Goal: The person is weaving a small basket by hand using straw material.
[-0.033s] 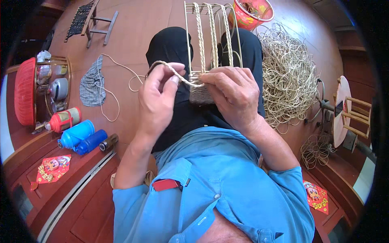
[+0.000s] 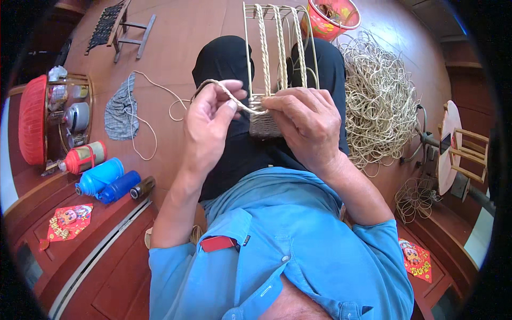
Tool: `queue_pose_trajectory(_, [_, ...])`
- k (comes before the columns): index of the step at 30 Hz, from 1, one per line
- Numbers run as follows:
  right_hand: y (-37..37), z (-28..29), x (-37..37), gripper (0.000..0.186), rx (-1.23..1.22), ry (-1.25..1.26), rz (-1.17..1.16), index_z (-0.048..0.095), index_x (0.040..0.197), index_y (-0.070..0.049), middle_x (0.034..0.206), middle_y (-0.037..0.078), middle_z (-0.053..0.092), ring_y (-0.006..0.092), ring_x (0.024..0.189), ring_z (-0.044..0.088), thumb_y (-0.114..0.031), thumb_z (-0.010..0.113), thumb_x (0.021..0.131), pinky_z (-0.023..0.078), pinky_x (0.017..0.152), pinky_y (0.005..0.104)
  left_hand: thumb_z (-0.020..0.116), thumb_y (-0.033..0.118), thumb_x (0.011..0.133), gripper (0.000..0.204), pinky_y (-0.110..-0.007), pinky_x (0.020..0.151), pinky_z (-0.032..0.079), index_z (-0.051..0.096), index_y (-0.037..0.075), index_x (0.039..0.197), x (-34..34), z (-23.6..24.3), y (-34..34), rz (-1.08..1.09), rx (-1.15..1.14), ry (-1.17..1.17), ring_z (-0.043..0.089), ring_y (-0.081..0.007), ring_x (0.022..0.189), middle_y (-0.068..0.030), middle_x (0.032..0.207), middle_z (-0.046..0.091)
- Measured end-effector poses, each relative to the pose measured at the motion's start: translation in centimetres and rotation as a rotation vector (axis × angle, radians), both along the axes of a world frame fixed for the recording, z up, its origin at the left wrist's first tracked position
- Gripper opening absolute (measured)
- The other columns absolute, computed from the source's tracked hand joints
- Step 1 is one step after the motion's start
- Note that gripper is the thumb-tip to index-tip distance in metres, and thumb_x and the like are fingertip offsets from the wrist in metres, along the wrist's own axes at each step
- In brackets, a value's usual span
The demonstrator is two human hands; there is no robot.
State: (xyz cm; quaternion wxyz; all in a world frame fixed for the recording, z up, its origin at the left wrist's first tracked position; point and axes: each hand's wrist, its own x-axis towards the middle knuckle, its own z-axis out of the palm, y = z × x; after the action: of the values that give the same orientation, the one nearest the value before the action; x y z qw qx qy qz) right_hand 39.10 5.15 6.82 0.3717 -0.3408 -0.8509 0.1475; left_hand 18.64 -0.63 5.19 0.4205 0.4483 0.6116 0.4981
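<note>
The left hand (image 2: 207,128) holds a braided cord (image 2: 245,108) while the right hand (image 2: 312,120) touches the partly woven basket (image 2: 264,127)

A head-worn fisheye camera looks steeply down, close above the blue shirt (image 2: 277,213), toward the knees (image 2: 223,60).

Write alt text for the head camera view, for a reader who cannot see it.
A person's bare left hand holds a pale twisted cord running to a rectangular, partly woven frame between black-trousered knees, while the bare right hand pinches at its woven edge. A large tangle of thin, pale cord lies on the reddish-brown floor to the right.
</note>
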Motion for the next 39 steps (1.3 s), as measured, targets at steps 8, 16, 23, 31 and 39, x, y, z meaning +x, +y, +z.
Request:
queue_pose_trajectory(8, [0.8, 1.1, -1.0, 0.017, -0.03, -0.081, 0.009, 0.08, 0.1, -0.013, 0.095, 0.003, 0.072, 0.0237, 0.089, 0.071, -0.006, 0.083, 0.085, 0.05, 0.079, 0.0383, 0.069, 0.029, 0.108, 0.051, -0.023, 0.084, 0.057, 0.057, -0.002, 0.147, -2.2, -2.3, 3.8, -0.359, -0.2, -0.546, 0.072, -0.0095, 0.102, -0.0064, 0.122, 0.075])
queue_pose_trajectory(16, [0.6, 0.9, -1.0, 0.014, -0.097, -0.113, 0.046, 0.075, 0.099, -0.016, 0.097, 0.004, 0.067, 0.0258, 0.091, 0.068, -0.012, 0.072, 0.086, 0.049, 0.079, 0.0416, 0.078, 0.023, 0.103, 0.051, -0.023, 0.079, 0.059, 0.057, 0.0, 0.144, -3.4, -2.5, 5.6, -0.542, -0.297, -0.79, 0.072, -0.0083, 0.094, -0.0024, 0.111, 0.075])
queue_pose_trajectory(23, [0.3, 0.8, -1.1, 0.017, -0.102, -0.07, 0.031, 0.076, 0.101, -0.016, 0.09, 0.004, 0.065, 0.026, 0.085, 0.066, -0.012, 0.08, 0.085, 0.047, 0.079, 0.0412, 0.075, 0.011, 0.1, 0.031, -0.019, 0.056, 0.044, 0.06, 0.005, 0.126, -1.6, -2.8, 3.4, -0.146, -0.305, -0.84, 0.059, -0.0048, 0.071, -0.0039, 0.102, 0.07])
queue_pose_trajectory(31, [0.5, 1.0, -1.5, 0.017, -0.132, -0.021, -0.017, 0.075, 0.099, -0.013, 0.087, 0.002, 0.068, 0.0233, 0.083, 0.067, -0.011, 0.083, 0.084, 0.044, 0.078, 0.0385, 0.062, 0.002, 0.099, 0.023, -0.022, 0.049, 0.04, 0.059, 0.01, 0.12, 0.0, -3.4, 1.8, 0.009, -0.246, -1.356, 0.047, -0.0074, 0.063, -0.0056, 0.103, 0.066])
queue_pose_trajectory(39, [-0.5, 0.8, -1.5, 0.015, -0.154, 0.031, -0.059, 0.072, 0.099, -0.011, 0.086, 0.004, 0.069, 0.0244, 0.081, 0.067, -0.01, 0.08, 0.087, 0.045, 0.079, 0.0395, 0.066, 0.001, 0.099, 0.042, -0.021, 0.052, 0.04, 0.053, 0.007, 0.139, -0.5, -0.8, 1.7, -0.132, -0.249, -0.904, 0.047, -0.0039, 0.065, -0.0016, 0.102, 0.064])
